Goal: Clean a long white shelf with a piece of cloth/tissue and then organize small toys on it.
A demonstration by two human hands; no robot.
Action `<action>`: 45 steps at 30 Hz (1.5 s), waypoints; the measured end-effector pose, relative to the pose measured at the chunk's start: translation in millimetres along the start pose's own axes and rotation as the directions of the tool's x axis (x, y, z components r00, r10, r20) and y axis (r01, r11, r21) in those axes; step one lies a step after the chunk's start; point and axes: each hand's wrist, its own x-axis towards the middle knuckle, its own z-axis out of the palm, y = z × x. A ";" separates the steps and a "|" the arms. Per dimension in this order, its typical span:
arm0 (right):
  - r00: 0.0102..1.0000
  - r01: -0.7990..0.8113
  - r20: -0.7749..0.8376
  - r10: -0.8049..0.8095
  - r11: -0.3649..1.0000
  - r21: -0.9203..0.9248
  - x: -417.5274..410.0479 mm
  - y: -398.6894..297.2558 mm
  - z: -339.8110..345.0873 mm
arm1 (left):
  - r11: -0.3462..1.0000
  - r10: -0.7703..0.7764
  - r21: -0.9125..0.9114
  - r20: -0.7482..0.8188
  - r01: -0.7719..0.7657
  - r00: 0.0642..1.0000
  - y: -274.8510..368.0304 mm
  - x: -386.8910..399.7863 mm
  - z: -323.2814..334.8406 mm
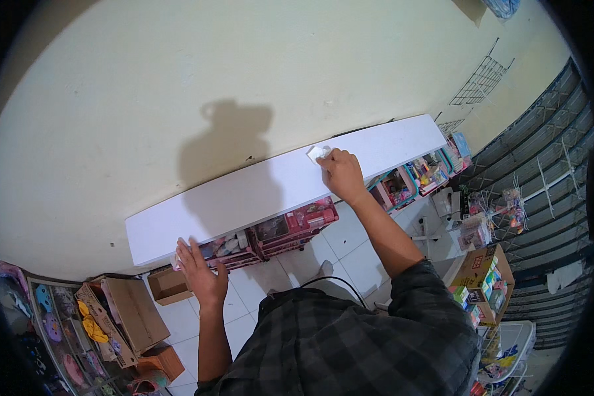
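A long white shelf board (237,198) runs along the wall in front of me. On its top, right of the middle, my right hand (344,173) presses a crumpled white tissue or cloth (319,153) with the fingertips. My left hand (201,274) rests at the board's front edge near the left end, fingers spread. Something small and pale shows beside those fingers, too hidden to name. The shadow of my head and shoulders falls across the wall and part of the board.
Beneath the board stand pink baskets (312,218) of goods and teal-rimmed baskets (401,185). Cardboard boxes (136,312) sit on the tiled floor at left, beside a display case (59,326). Another filled carton (485,282) is at right, near a metal roller shutter (539,148) and hanging packets (512,208).
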 end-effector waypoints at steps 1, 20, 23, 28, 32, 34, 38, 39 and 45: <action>1.000 -0.024 0.007 0.024 1.000 0.002 3.9 -5.0 -12.4 | 0.998 -0.035 -0.055 -0.030 0.033 0.999 12.2 0.8 -2.1; 0.963 -0.261 -0.075 0.260 0.965 -0.005 -61.0 190.5 -98.4 | 0.862 0.490 -0.176 0.056 -0.475 0.870 232.3 59.6 70.9; 0.880 -0.469 -0.186 0.438 0.862 -0.190 -59.6 257.0 -107.4 | 0.858 0.500 -0.183 0.083 -0.480 0.862 263.7 68.7 84.9; 0.993 -0.006 -0.115 0.018 0.995 0.098 -32.6 233.0 -71.1 | 0.897 0.442 -0.079 0.113 -0.436 0.890 320.4 78.0 96.3; 0.997 -0.065 -0.050 0.065 0.998 0.012 -20.8 261.2 -89.6 | 0.943 0.311 0.058 0.186 -0.326 0.932 336.7 82.1 100.9; 0.960 -0.277 -0.068 0.271 0.955 -0.106 -20.6 317.5 -94.0 | 0.953 0.285 0.045 0.203 -0.300 0.937 335.3 84.8 102.2; 0.908 -0.413 -0.181 0.376 0.874 -0.255 -28.9 359.8 -107.0 | 0.955 0.278 0.050 0.201 -0.293 0.939 334.9 82.2 110.0; 0.943 -0.331 -0.115 0.314 0.925 -0.189 -34.1 353.2 -105.9 | 0.956 0.275 0.044 0.197 -0.289 0.941 333.6 82.2 110.3; 0.987 -0.139 -0.079 0.142 0.989 0.040 -69.0 352.5 -130.5 | 0.943 0.308 0.071 0.187 -0.326 0.933 329.8 80.8 109.8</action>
